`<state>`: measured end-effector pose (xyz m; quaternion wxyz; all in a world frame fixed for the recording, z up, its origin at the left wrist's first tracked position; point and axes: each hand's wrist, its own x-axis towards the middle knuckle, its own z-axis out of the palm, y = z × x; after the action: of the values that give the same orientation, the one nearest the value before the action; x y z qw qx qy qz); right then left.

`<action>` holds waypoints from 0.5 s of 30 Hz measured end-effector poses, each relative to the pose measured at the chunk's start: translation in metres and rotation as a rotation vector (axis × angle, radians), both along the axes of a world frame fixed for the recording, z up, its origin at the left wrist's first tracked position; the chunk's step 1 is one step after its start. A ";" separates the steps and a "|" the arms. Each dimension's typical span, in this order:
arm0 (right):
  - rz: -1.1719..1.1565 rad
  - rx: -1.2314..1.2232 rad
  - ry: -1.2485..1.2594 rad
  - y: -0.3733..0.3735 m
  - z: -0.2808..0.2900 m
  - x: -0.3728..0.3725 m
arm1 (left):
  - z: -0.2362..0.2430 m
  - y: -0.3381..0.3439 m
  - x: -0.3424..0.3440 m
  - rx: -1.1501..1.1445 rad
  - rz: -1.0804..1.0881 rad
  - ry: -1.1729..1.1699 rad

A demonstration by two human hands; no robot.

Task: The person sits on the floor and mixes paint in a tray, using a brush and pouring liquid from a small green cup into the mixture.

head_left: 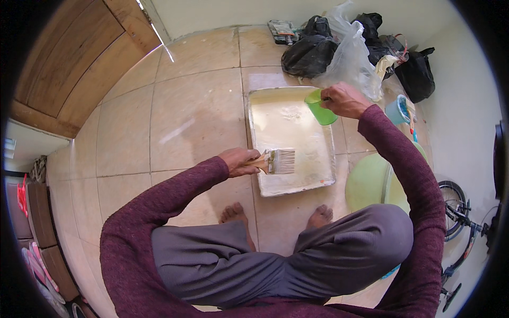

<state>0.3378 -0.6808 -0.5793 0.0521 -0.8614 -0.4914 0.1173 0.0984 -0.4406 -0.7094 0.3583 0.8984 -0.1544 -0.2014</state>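
Squatting over the tiled floor (196,106), the person faces a square tray (290,183) of cream paint, right hand (343,99) clasping a tilted green cup (319,107) above its far edge, left hand (239,161) gripping a flat paintbrush (278,161) over its near side.

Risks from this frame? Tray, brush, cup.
1. The green cup, tilted in the right hand over the paint tray, could splash paint over the rim onto the tiled floor.
2. The paintbrush in the left hand sits over the tray; lifted sideways, it may drip.
3. The bare feet are close to the tray's near edge.
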 end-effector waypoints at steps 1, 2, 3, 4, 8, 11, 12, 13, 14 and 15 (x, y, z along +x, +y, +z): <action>0.002 0.014 0.023 -0.007 0.001 0.002 | -0.002 0.001 -0.001 -0.007 0.003 0.011; 0.002 0.028 0.048 -0.014 0.002 0.005 | -0.002 0.001 -0.001 -0.014 0.003 0.024; 0.003 0.042 0.072 -0.020 0.003 0.007 | -0.001 0.001 0.000 -0.022 0.004 0.037; 0.000 0.038 0.064 -0.026 0.003 0.008 | -0.001 0.000 0.000 -0.019 0.008 0.040; -0.004 -0.101 -0.076 -0.032 0.000 -0.006 | 0.002 -0.002 -0.001 -0.014 0.028 0.079; 0.040 -0.209 -0.166 -0.022 -0.017 -0.010 | 0.002 -0.003 -0.002 -0.035 0.036 0.075; 0.060 -0.230 -0.180 -0.020 -0.026 -0.010 | 0.003 -0.003 -0.002 -0.045 0.035 0.065; 0.096 -0.239 -0.188 -0.017 -0.035 -0.010 | 0.004 -0.003 -0.001 -0.036 0.034 0.077; 0.136 -0.247 -0.196 -0.013 -0.044 -0.010 | 0.007 -0.004 -0.001 -0.026 0.035 0.089; 0.175 -0.254 -0.204 -0.009 -0.051 -0.010 | 0.010 -0.004 -0.001 -0.016 0.036 0.101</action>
<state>0.3281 -0.6897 -0.6306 -0.1178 -0.8223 -0.5486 0.0945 0.0977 -0.4445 -0.6993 0.3765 0.8869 -0.1214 -0.2386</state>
